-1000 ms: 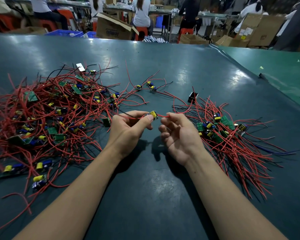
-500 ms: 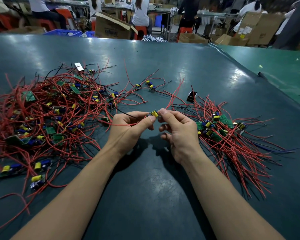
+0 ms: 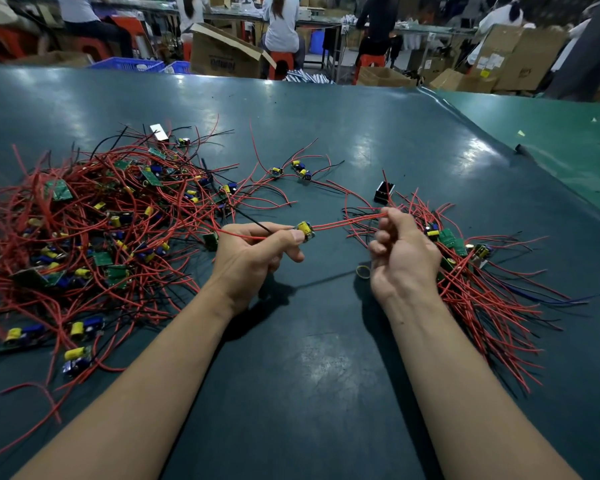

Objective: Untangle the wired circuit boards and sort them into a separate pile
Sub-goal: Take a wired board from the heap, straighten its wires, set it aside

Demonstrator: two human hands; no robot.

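Our left hand (image 3: 253, 258) pinches the board (image 3: 305, 231) mid-tabletop; our right hand (image 3: 400, 252) fingers curl round its red wires (image 3: 347, 221). We should draw them out slowly toward the right-edge pile (image 3: 471, 271).

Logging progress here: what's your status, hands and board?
Left hand pinches the circuit board. Right hand grips its red wires, stretched taut between. Sorted pile right; tangled pile left.

- Tangle (image 3: 94, 233) lies left on the counter (image 3: 360, 140).
- Sorted pile (image 3: 475, 278) lies right.
- Board (image 3: 305, 231) sits between them.
- Boxes (image 3: 222, 53) stand behind.
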